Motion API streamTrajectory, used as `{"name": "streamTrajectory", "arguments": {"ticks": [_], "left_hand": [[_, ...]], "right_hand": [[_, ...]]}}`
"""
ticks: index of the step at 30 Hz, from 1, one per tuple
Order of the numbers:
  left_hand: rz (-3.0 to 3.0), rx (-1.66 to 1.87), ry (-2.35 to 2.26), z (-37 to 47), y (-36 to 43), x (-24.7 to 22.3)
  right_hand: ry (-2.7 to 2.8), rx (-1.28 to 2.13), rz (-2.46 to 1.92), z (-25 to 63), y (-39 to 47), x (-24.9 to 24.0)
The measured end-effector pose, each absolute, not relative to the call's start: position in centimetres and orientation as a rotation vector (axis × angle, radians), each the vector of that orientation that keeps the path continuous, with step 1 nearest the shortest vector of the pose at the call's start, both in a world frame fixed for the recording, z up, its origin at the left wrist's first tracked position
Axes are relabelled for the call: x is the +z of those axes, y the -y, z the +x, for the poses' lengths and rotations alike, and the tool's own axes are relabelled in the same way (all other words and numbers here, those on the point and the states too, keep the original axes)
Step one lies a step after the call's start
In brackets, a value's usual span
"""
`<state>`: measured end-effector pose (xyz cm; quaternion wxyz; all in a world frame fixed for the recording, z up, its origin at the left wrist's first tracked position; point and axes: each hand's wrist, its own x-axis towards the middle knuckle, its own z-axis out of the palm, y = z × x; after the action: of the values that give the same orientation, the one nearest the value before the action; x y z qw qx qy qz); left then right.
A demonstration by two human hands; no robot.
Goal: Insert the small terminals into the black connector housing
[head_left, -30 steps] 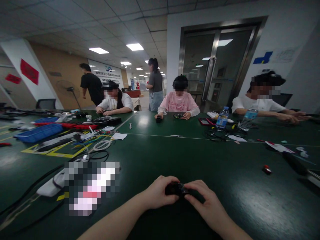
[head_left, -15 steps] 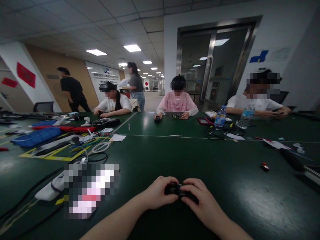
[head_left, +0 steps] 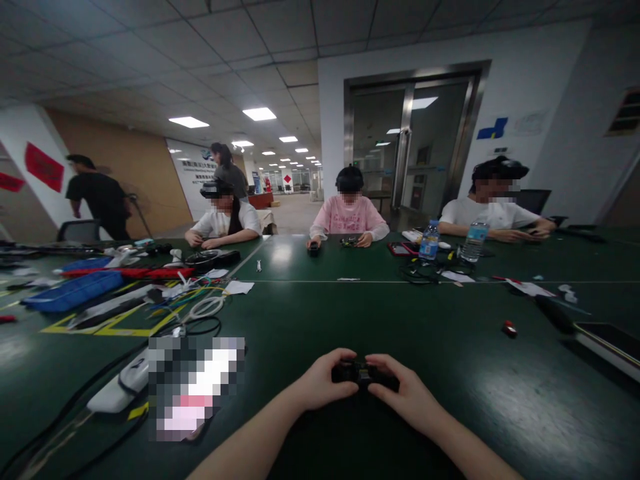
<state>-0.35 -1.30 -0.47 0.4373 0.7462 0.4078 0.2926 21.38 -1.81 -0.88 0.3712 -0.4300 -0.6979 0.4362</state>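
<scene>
Both of my hands hold one small black object (head_left: 364, 376) low over the green table, in front of me. Dark and partly covered by fingers, it shows a greyish middle part, but its kind cannot be made out. My left hand (head_left: 323, 383) is closed round its left end, thumb at the near side and fingers at the far side. On the right end, my right hand (head_left: 406, 390) grips in the same way. A phone with a lit, blurred-out screen (head_left: 205, 383) lies on the table to the left of my left forearm.
At left are a white power strip (head_left: 117, 387), cables (head_left: 207, 307) and a blue tray (head_left: 75, 291). A small red-and-black item (head_left: 509, 328) lies at right, water bottles (head_left: 475, 241) farther back. Several people with headsets sit across the green table (head_left: 300, 320).
My head view has shifted slightly. The right fingers have moved off the object's middle, so more of it shows. Two people walking in the background have moved left.
</scene>
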Motion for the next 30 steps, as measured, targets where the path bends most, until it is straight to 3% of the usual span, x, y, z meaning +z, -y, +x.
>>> {"name": "streamTrajectory", "arguments": {"ticks": [8, 17, 20, 30], "left_hand": [[1.641, 0.726, -0.963, -0.4, -0.1, -0.7], [1.249, 1.056, -0.995, 3.0, 0.9, -1.9], [0.841, 1.165, -0.762, 4.4, 1.9, -2.3], [0.209, 0.904, -0.367, 5.5, 2.4, -1.8]], "right_hand": [[1.851, 1.092, -1.018, 21.0, 1.7, 0.6], [1.764, 1.023, -1.053, 20.1, 1.4, 1.3], [1.755, 1.002, -1.040, 20.2, 1.7, 1.3], [1.776, 0.886, -1.157, 19.8, 2.7, 0.9]]}}
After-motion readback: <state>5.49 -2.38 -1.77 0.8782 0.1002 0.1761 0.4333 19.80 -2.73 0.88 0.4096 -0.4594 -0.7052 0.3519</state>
